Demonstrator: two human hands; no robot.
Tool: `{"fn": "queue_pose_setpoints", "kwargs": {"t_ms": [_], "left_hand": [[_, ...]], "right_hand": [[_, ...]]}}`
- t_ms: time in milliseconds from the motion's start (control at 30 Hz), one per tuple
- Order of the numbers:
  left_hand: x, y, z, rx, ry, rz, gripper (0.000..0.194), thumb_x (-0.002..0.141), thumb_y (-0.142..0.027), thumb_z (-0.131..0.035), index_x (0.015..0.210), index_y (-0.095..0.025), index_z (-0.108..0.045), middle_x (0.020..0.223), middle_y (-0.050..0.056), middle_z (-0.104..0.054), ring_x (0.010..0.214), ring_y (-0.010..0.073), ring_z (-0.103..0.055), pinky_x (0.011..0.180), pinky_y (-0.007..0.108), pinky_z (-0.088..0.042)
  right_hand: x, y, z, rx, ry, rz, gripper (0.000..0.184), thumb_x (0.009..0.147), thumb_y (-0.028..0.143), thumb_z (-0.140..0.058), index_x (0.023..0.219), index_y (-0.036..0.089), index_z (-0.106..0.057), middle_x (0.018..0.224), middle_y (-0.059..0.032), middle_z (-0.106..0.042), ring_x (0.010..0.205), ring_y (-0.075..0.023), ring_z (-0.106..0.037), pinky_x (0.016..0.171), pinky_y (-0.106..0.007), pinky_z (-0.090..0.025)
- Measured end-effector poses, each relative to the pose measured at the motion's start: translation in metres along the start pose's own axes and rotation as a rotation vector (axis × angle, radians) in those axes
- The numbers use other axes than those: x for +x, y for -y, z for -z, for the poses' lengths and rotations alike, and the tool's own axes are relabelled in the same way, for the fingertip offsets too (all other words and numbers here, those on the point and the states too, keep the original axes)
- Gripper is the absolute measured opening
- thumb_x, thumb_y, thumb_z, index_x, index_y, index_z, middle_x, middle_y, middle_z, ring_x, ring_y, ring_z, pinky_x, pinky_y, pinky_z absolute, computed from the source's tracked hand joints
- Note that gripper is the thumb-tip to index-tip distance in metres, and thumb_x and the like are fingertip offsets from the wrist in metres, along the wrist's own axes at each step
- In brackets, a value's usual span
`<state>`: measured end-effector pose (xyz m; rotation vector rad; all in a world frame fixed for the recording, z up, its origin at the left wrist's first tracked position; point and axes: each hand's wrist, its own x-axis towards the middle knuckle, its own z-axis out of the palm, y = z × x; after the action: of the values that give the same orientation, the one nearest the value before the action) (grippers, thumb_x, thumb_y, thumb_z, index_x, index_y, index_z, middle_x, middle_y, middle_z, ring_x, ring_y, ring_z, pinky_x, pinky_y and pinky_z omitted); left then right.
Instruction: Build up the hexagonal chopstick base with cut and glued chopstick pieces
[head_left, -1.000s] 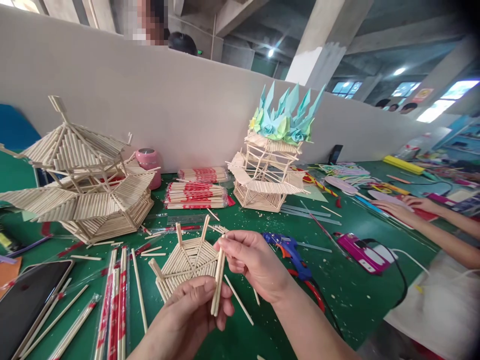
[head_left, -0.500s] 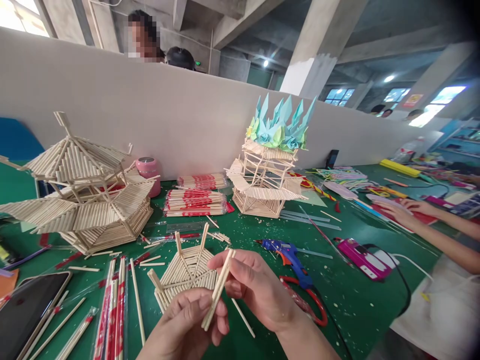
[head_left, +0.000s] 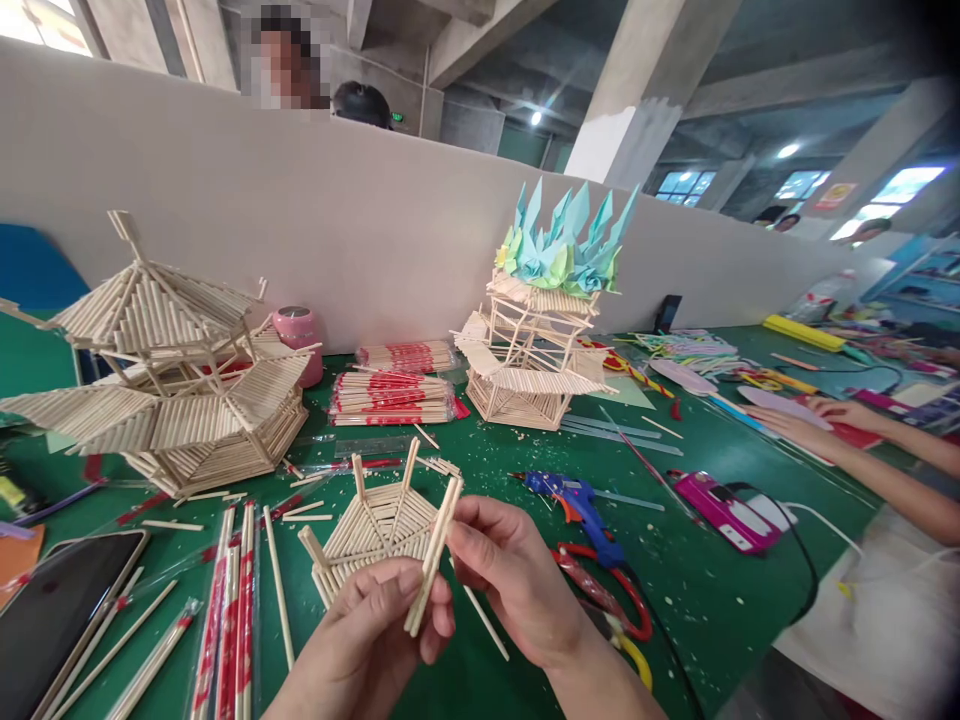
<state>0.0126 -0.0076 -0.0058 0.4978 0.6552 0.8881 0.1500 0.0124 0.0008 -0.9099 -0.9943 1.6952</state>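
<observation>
Between both hands is a small bundle of short wooden sticks point(head_left: 433, 560) laid side by side, held at a slant. My left hand point(head_left: 375, 625) pinches its lower half between thumb and fingers. On the upper right edge, the curled fingers of my right hand point(head_left: 506, 575) press against it; their tips are partly hidden. Just behind, a hexagonal stick base point(head_left: 375, 525) lies on the green table with short posts standing at its corners. A blue glue gun point(head_left: 574, 505) rests to the right, beside red-handled scissors point(head_left: 637, 605).
Two stick pavilions stand behind: a wide one point(head_left: 180, 400) at left, another point(head_left: 525, 375) topped with folded blue paper. Packed chopsticks point(head_left: 390, 395), a phone point(head_left: 75, 610), a pink power strip point(head_left: 727, 510) and loose sticks lie around. At right, a co-worker's arms point(head_left: 885, 470) reach over the table.
My right hand has shifted slightly down and right along the bundle, its index finger drawn back from across the top. The view has tilted a little, showing a yellow handle by my right wrist.
</observation>
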Motion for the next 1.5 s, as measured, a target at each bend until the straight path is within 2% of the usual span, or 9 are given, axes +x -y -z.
{"fn": "queue_pose_setpoints", "kwargs": {"t_ms": [133, 300, 500, 633, 833, 1033, 1500], "left_hand": [[0.0, -0.002, 0.0, 0.022, 0.024, 0.01, 0.024, 0.07, -0.035, -0.066, 0.066, -0.012, -0.069, 0.064, 0.005, -0.059, 0.058, 0.0107, -0.046, 0.06, 0.023, -0.037], [0.001, -0.001, -0.001, 0.111, 0.013, -0.043, 0.024, 0.07, -0.036, -0.066, 0.065, -0.013, -0.069, 0.062, 0.004, -0.06, 0.058, 0.0115, -0.047, 0.058, 0.023, -0.037], [0.003, 0.0, 0.004, 0.379, -0.086, -0.129, 0.029, 0.076, -0.036, -0.059, 0.055, -0.016, -0.064, 0.056, 0.0, -0.055, 0.059, 0.012, -0.047, 0.061, 0.023, -0.035], [0.004, -0.002, 0.008, 0.527, -0.071, -0.165, 0.032, 0.078, -0.038, -0.055, 0.055, -0.016, -0.06, 0.055, -0.001, -0.053, 0.057, 0.0118, -0.045, 0.059, 0.022, -0.034], [0.004, -0.003, 0.008, 0.72, -0.08, -0.224, 0.035, 0.079, -0.04, -0.051, 0.054, -0.016, -0.052, 0.055, -0.002, -0.046, 0.057, 0.0117, -0.04, 0.055, 0.021, -0.032], [0.004, -0.003, 0.007, 0.768, -0.089, -0.268, 0.035, 0.08, -0.039, -0.049, 0.054, -0.017, -0.05, 0.055, -0.002, -0.044, 0.056, 0.0117, -0.04, 0.054, 0.021, -0.032], [0.004, -0.005, 0.006, 0.786, -0.108, -0.299, 0.037, 0.079, -0.04, -0.049, 0.05, -0.017, -0.048, 0.054, -0.001, -0.044, 0.055, 0.0121, -0.04, 0.054, 0.022, -0.032]], "right_hand": [[0.001, -0.002, 0.001, -0.026, -0.009, -0.014, 0.025, 0.073, 0.04, -0.065, 0.072, 0.016, -0.056, 0.049, 0.0041, -0.05, 0.04, -0.0091, -0.046, 0.04, -0.022, -0.035], [0.002, 0.001, 0.001, -0.113, -0.037, 0.032, 0.025, 0.072, 0.037, -0.065, 0.067, 0.014, -0.058, 0.049, 0.005, -0.047, 0.042, -0.0063, -0.041, 0.04, -0.02, -0.029], [0.003, 0.004, 0.0, -0.279, -0.045, 0.08, 0.025, 0.076, 0.036, -0.061, 0.063, 0.015, -0.057, 0.052, 0.004, -0.049, 0.048, -0.0086, -0.043, 0.048, -0.023, -0.035], [0.0, 0.003, 0.003, -0.382, -0.039, 0.109, 0.024, 0.079, 0.034, -0.057, 0.065, 0.014, -0.058, 0.055, 0.0025, -0.051, 0.052, -0.0093, -0.042, 0.051, -0.023, -0.034], [-0.001, 0.004, 0.001, -0.474, -0.063, 0.122, 0.02, 0.076, 0.028, -0.059, 0.063, 0.014, -0.058, 0.056, 0.0026, -0.051, 0.053, -0.0087, -0.042, 0.05, -0.021, -0.035], [0.0, 0.0, -0.004, -0.504, -0.147, 0.179, 0.02, 0.076, 0.027, -0.057, 0.06, 0.015, -0.055, 0.054, 0.0035, -0.048, 0.051, -0.0083, -0.042, 0.046, -0.019, -0.035], [-0.001, -0.003, -0.013, -0.493, -0.223, 0.22, 0.023, 0.075, 0.03, -0.056, 0.058, 0.016, -0.052, 0.051, 0.0046, -0.045, 0.047, -0.0079, -0.04, 0.044, -0.019, -0.035]]}}
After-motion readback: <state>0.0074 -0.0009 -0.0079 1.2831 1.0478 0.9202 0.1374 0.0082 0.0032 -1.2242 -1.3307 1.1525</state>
